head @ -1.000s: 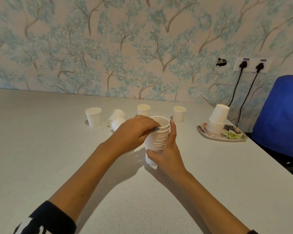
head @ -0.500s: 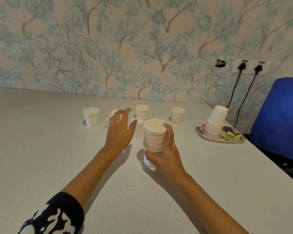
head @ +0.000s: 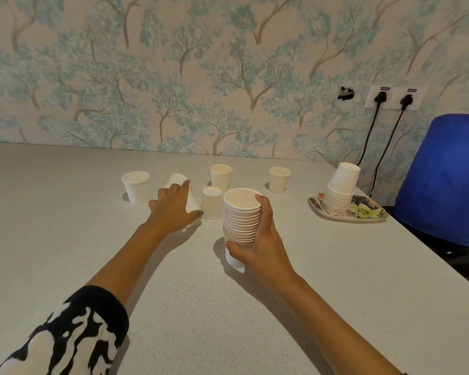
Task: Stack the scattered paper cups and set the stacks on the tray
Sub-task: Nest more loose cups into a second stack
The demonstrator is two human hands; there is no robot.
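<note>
My right hand (head: pixel 260 244) is shut on a tall stack of white paper cups (head: pixel 241 212), which stands upright on the table at the centre. My left hand (head: pixel 171 209) reaches forward and lies over a tipped cup (head: pixel 175 180), with fingers on top and thumb at its side. An upside-down cup (head: pixel 211 205) stands just right of that hand. Three single cups stand upright further back, at the left (head: pixel 136 186), the middle (head: pixel 221 175) and the right (head: pixel 279 179). A flowered tray (head: pixel 368 212) at the right holds another cup stack (head: pixel 340 189), which is upside down.
A blue chair (head: pixel 450 180) stands off the table's right edge, close behind the tray. Two black cables (head: pixel 368 147) hang from wall sockets above the tray. The grey table (head: pixel 65 239) runs back to a wallpapered wall.
My left hand left the top of the stack, moved forward and left, and came down on the tipped cup. The right hand kept the stack in place.
</note>
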